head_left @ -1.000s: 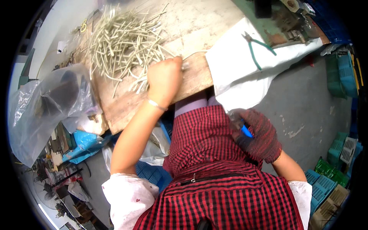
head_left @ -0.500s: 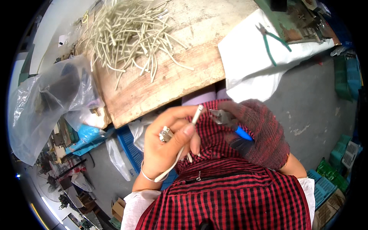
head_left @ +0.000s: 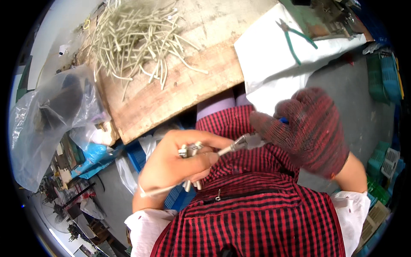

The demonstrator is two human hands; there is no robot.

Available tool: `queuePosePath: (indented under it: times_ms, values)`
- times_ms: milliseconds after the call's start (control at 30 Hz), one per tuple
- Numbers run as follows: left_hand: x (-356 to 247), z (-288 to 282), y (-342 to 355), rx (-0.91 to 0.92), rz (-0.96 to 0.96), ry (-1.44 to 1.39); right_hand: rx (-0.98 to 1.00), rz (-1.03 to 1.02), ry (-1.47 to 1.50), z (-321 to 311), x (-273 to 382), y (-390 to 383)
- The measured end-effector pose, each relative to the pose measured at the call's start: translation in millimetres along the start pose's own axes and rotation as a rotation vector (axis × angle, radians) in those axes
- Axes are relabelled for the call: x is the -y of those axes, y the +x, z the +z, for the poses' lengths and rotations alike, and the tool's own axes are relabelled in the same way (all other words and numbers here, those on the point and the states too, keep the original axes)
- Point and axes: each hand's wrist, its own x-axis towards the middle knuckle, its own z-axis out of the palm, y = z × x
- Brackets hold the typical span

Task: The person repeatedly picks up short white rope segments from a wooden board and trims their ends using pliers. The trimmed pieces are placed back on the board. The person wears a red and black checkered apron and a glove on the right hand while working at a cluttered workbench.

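Note:
Above my lap, my left hand [head_left: 175, 162] grips several short cream cable pieces [head_left: 187, 185], some with small metal ends. One piece points rightward, its tip at the metal jaws of pliers [head_left: 247, 141]; whether they are clamped on it is unclear. My right hand [head_left: 306, 130], in a dark red-and-black knit glove, is closed on the pliers, whose blue handle shows between its fingers. A loose pile of similar cables [head_left: 135, 36] lies on the wooden table [head_left: 180, 88]. Green-handled cutters [head_left: 291, 43] lie on a white sheet [head_left: 259, 55] to the right.
A clear plastic bag [head_left: 51, 124] hangs over the table's left end, with a blue bag [head_left: 92, 158] below. A blue crate [head_left: 137, 156] is under the table. Stacked baskets [head_left: 381, 81] stand at the right. Tools and a fan [head_left: 58, 214] are at lower left.
My left hand has come down from the table with cable pieces. My gloved right hand has turned and risen, bringing the pliers' jaws to one piece's tip.

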Motion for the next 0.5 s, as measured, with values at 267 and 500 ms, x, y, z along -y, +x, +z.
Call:
queuePosePath:
  times_ms: [267,500]
  values:
    - [1.3,3.2,7.2,0.053,-0.048,0.168,-0.343,-0.205,-0.168,13.3,-15.8,9.0]
    - [3.5,-3.3,7.7,0.120,-0.043,0.077,-0.125,-0.196,-0.079,7.9,-16.9,-0.5]
